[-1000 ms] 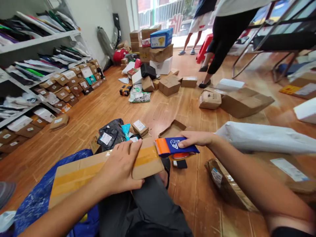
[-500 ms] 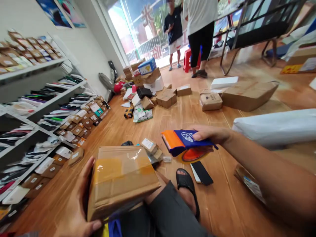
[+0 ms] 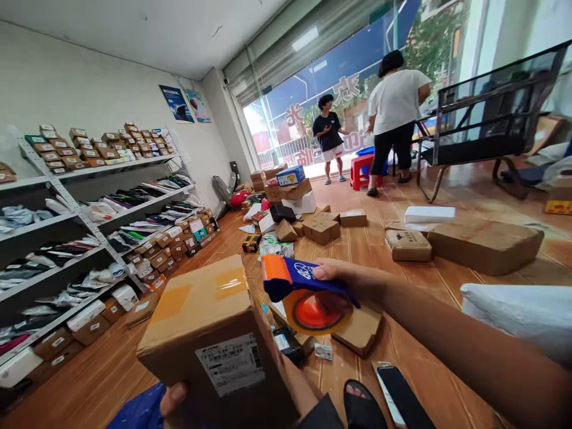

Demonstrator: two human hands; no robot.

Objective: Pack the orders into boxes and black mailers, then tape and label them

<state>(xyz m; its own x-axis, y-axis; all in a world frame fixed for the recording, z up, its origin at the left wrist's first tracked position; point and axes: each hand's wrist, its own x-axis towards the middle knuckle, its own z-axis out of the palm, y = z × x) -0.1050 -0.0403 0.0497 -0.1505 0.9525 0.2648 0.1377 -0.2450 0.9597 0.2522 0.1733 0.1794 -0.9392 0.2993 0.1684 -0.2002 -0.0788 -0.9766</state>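
A brown cardboard box (image 3: 201,298) is tilted in front of me, with strips of tape across its top and a white shipping label (image 3: 232,363) on the side facing me. My left hand (image 3: 173,400) grips it from below; only the thumb shows, the other fingers being hidden by the box. In my right hand (image 3: 339,277) is a blue and orange tape dispenser (image 3: 292,275) loaded with a roll of tape. Its orange front end is close beside the box's upper right corner; I cannot tell whether they touch.
Shelves (image 3: 93,223) full of parcels line the left wall. A pile of boxes (image 3: 322,227) lies ahead on the wooden floor, and a large carton (image 3: 487,244) lies to the right. A phone (image 3: 402,393) is near my sandal (image 3: 364,405). Two people stand by the glass front.
The box has turned so that its labelled side faces me. My right hand has brought the tape dispenser left, nearer the box. The head view has tilted up.
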